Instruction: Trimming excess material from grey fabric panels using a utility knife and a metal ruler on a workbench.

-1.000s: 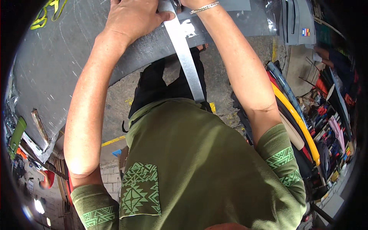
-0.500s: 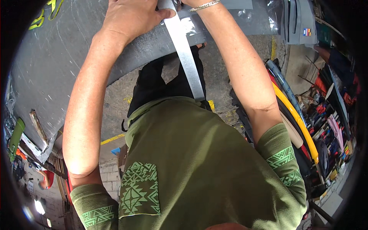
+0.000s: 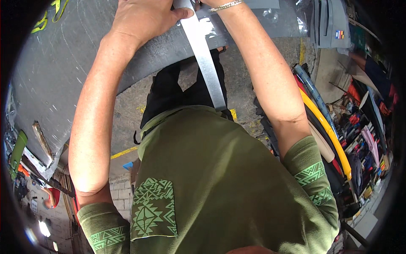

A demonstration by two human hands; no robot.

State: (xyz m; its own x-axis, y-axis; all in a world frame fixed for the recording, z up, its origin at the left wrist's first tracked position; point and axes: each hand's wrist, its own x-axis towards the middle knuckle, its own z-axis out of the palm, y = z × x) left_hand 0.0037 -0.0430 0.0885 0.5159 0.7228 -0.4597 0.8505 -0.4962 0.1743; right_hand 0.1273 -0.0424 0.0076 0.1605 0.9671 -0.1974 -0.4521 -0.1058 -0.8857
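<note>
A long metal strip [image 3: 202, 55] is being held across the near edge of the dark table [image 3: 59, 80], its lower end jutting past that edge toward the person's waist. The strip is being touched by the thumb of the left hand [image 3: 146, 17], which is being laid over the table just beside the strip; the fingertips are being cut off by the frame, so whether it is gripping cannot be told. The right hand [image 3: 208, 2], below whose wrist a bracelet [image 3: 227, 6] is being worn, is being kept just right of the strip; mostly hidden, its grip cannot be told either. Near the right end of the table, grey pieces [image 3: 332, 21] are being seen. Toward the near left corner, a wooden stick [image 3: 42, 137] is being supported, and yellow-green straps [image 3: 41, 23] are being spread farther up the left side. Past the right end, a yellow roll [image 3: 325, 127] is being stored among others.
</note>
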